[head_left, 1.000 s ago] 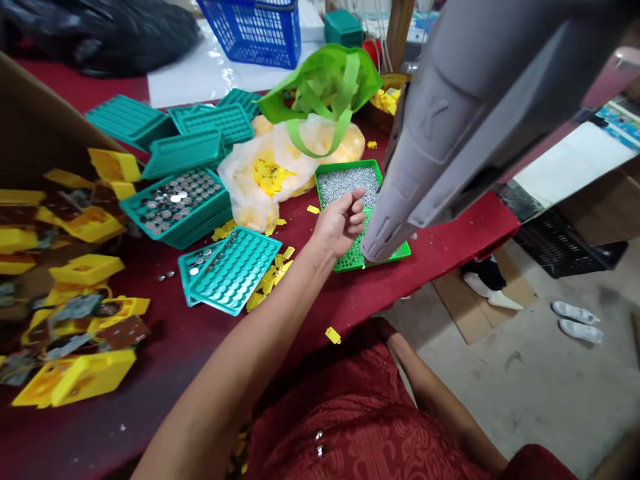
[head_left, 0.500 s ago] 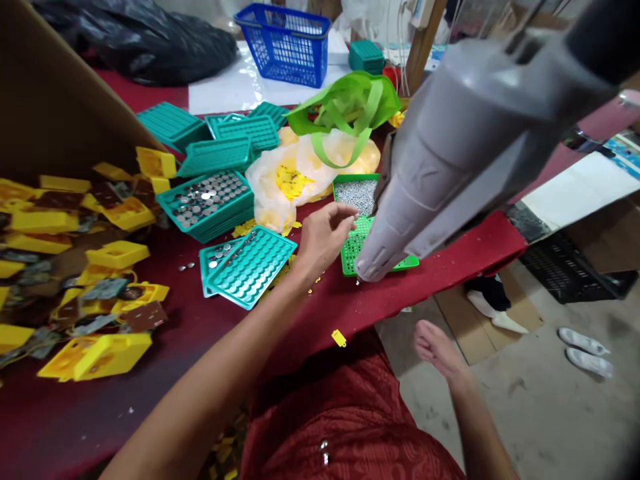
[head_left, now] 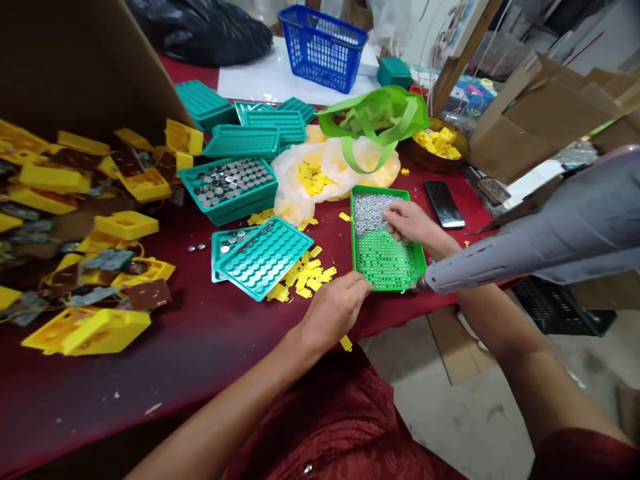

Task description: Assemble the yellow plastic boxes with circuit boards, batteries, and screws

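Note:
My left hand [head_left: 337, 307] is closed at the near left corner of a green tray [head_left: 354, 247], its fingertips on the rim. The tray holds a heap of small silvery screws [head_left: 373, 208] at its far end and a plate full of holes [head_left: 383, 260] at its near end. Over the screws, my right hand [head_left: 407, 222] is curled with fingers pinched; what they hold, if anything, is hidden. A grey electric screwdriver [head_left: 520, 250] slants in from the right, above my right forearm, its tip beside the tray's near right corner. Small yellow plastic pieces [head_left: 305, 277] lie left of my left hand.
Teal trays [head_left: 265, 260] sit left of the green tray, one stack holding round metal discs [head_left: 235, 180]. Opened yellow casings [head_left: 107, 333] crowd the left. Behind are a plastic bag [head_left: 290, 180], a green bag [head_left: 375, 110] and a blue basket [head_left: 323, 57]. A phone [head_left: 444, 204] lies at right.
My left hand has moved from beside the screws to the tray's near corner. My right hand has risen from below the table edge to the screws. The screwdriver has swung right and lower, uncovering the tray.

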The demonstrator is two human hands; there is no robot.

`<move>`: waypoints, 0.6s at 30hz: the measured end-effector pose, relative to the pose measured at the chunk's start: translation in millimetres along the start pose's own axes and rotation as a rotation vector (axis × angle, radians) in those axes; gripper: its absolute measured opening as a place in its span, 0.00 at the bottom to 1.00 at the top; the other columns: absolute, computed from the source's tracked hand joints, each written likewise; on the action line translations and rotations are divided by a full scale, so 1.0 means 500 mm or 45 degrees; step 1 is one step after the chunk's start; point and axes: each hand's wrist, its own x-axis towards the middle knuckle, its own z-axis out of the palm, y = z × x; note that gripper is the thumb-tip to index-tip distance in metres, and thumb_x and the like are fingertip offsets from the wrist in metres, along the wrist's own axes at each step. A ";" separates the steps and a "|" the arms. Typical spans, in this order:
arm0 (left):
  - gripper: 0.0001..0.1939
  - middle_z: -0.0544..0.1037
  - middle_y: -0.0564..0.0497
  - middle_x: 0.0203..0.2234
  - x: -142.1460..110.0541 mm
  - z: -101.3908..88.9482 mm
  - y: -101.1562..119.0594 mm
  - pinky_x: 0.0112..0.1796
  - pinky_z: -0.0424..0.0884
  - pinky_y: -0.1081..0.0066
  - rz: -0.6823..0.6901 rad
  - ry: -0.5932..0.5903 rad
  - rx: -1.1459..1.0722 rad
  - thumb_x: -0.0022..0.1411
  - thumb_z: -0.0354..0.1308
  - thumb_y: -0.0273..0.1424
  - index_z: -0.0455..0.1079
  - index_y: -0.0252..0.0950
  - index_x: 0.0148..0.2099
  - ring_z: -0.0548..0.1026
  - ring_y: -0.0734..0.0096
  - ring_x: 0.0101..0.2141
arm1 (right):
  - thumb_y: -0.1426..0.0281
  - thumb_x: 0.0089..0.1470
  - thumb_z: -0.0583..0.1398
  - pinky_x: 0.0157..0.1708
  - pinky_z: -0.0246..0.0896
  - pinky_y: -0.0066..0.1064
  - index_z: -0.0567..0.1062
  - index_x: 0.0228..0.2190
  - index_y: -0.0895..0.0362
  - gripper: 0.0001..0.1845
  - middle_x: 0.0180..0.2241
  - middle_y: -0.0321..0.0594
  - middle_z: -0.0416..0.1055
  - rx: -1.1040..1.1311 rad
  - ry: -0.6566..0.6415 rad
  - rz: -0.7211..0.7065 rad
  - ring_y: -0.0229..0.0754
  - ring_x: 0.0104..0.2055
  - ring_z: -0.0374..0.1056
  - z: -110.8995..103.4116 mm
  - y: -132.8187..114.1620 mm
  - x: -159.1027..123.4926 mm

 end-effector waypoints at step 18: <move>0.10 0.80 0.41 0.39 0.137 0.047 0.081 0.42 0.71 0.59 -0.196 -0.441 -0.469 0.64 0.58 0.33 0.74 0.32 0.43 0.77 0.57 0.40 | 0.61 0.50 0.64 0.16 0.53 0.24 0.77 0.36 0.60 0.16 0.21 0.34 0.71 0.219 0.147 0.008 0.29 0.18 0.60 -0.017 0.001 -0.064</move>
